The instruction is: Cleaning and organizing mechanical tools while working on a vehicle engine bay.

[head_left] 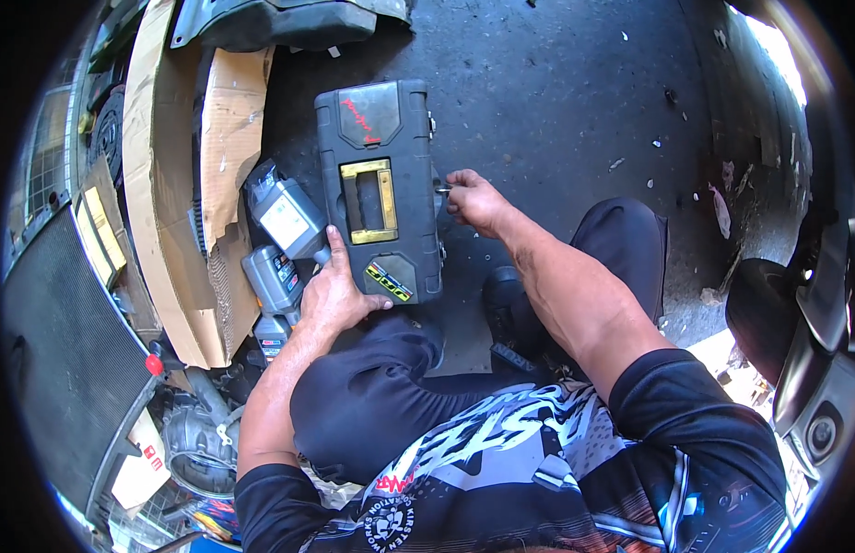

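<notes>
Concrete floor: open room beyond and right of the box. Cardboard sheets close off the left side. Black toolbox, lid shut, lies flat on the floor before the knees. Grey oil jugs touch its left edge. Left hand rests spread on the near-left corner, gripping nothing. Right hand pinches the right-edge latch.
</notes>
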Action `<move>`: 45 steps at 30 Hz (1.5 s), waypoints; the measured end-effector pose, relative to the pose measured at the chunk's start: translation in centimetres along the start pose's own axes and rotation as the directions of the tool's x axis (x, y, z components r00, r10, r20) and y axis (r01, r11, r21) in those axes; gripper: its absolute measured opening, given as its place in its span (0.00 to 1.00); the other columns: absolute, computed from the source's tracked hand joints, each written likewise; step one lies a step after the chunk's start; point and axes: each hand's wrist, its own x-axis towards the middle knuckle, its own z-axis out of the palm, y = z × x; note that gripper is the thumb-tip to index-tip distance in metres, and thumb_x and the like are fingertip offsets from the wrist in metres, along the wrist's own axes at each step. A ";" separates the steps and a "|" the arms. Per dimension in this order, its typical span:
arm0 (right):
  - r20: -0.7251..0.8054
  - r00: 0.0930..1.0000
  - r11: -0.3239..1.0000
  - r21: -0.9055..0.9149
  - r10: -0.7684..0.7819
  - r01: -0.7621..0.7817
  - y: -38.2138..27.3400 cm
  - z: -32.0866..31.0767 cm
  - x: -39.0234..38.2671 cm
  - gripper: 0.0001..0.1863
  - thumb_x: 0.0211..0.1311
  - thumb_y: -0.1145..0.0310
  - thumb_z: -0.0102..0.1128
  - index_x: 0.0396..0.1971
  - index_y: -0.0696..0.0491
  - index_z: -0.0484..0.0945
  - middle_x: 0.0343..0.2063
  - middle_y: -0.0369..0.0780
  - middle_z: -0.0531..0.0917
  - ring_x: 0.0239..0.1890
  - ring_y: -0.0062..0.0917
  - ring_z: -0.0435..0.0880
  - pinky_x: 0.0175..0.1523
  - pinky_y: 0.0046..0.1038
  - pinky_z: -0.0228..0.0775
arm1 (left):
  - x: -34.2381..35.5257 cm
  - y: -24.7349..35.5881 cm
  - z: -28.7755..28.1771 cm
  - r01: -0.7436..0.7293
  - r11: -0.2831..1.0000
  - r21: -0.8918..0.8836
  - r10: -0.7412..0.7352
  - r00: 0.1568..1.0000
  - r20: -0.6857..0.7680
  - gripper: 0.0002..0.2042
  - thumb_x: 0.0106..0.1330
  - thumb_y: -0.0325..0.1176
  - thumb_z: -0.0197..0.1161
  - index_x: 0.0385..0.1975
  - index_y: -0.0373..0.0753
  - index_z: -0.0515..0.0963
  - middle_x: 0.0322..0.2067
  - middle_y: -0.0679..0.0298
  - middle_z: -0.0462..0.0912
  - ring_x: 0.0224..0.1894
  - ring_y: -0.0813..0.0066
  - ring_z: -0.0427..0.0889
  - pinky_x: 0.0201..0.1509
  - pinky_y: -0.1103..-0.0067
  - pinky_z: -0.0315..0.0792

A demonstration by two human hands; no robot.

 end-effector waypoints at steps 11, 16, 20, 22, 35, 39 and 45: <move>0.287 0.886 0.592 0.662 0.365 -0.459 -0.2 1.5 -0.8 0.07 0.64 0.65 0.45 0.26 0.47 0.64 0.17 0.31 0.63 0.15 0.16 0.59 0.16 0.20 0.47 | 0.4 -1.1 1.5 -0.025 1.000 -0.005 0.024 0.999 -0.048 0.70 0.41 0.51 0.78 0.65 0.28 0.21 0.52 0.37 0.73 0.49 0.45 0.79 0.51 0.66 0.75; 0.281 0.871 0.564 0.673 0.404 -0.479 -0.2 1.5 -0.6 0.06 0.64 0.65 0.44 0.27 0.47 0.64 0.17 0.31 0.63 0.14 0.15 0.57 0.16 0.19 0.46 | 0.5 -0.9 1.5 -0.026 1.000 -0.007 0.026 0.999 -0.043 0.71 0.42 0.51 0.78 0.65 0.29 0.20 0.52 0.37 0.73 0.49 0.45 0.79 0.51 0.65 0.75; 0.293 0.892 0.555 0.703 0.344 -0.445 -0.1 1.6 -0.6 0.07 0.64 0.65 0.44 0.27 0.47 0.64 0.17 0.31 0.63 0.14 0.15 0.57 0.16 0.19 0.47 | 0.5 -1.0 1.5 -0.016 1.000 -0.007 0.016 0.999 -0.030 0.71 0.42 0.51 0.78 0.65 0.29 0.18 0.52 0.38 0.73 0.50 0.45 0.79 0.52 0.65 0.75; 0.288 0.906 0.568 0.708 0.311 -0.420 0.0 1.7 -0.8 0.07 0.65 0.64 0.44 0.26 0.47 0.64 0.17 0.31 0.63 0.14 0.15 0.57 0.16 0.19 0.47 | 0.5 -1.0 1.5 -0.015 1.000 -0.009 0.015 0.999 -0.028 0.71 0.42 0.51 0.78 0.65 0.29 0.18 0.52 0.38 0.73 0.49 0.45 0.79 0.52 0.65 0.74; 0.282 0.940 0.602 0.722 0.193 -0.340 0.0 2.4 -1.0 0.07 0.58 0.70 0.55 0.26 0.46 0.66 0.16 0.29 0.62 0.14 0.14 0.57 0.17 0.18 0.47 | 0.2 -1.2 1.3 -0.010 1.000 -0.028 0.009 0.998 -0.057 0.69 0.42 0.50 0.78 0.66 0.26 0.24 0.52 0.36 0.72 0.50 0.45 0.78 0.52 0.66 0.74; 0.287 0.946 0.720 0.624 0.150 -0.303 0.7 1.5 -0.2 0.10 0.55 0.73 0.61 0.25 0.45 0.67 0.16 0.28 0.62 0.14 0.14 0.55 0.19 0.20 0.45 | 0.0 -1.0 0.7 -0.034 0.996 -0.079 0.030 0.999 -0.043 0.68 0.41 0.48 0.78 0.66 0.26 0.25 0.50 0.33 0.73 0.48 0.40 0.78 0.53 0.65 0.73; 0.333 0.869 0.679 0.543 0.367 -0.495 0.1 0.8 0.7 0.14 0.53 0.64 0.59 0.16 0.42 0.62 0.13 0.27 0.54 0.13 0.14 0.49 0.18 0.19 0.39 | -0.2 -2.3 1.4 -0.061 0.994 -0.087 0.058 0.998 -0.028 0.65 0.43 0.49 0.77 0.67 0.27 0.29 0.62 0.33 0.60 0.52 0.42 0.76 0.54 0.64 0.74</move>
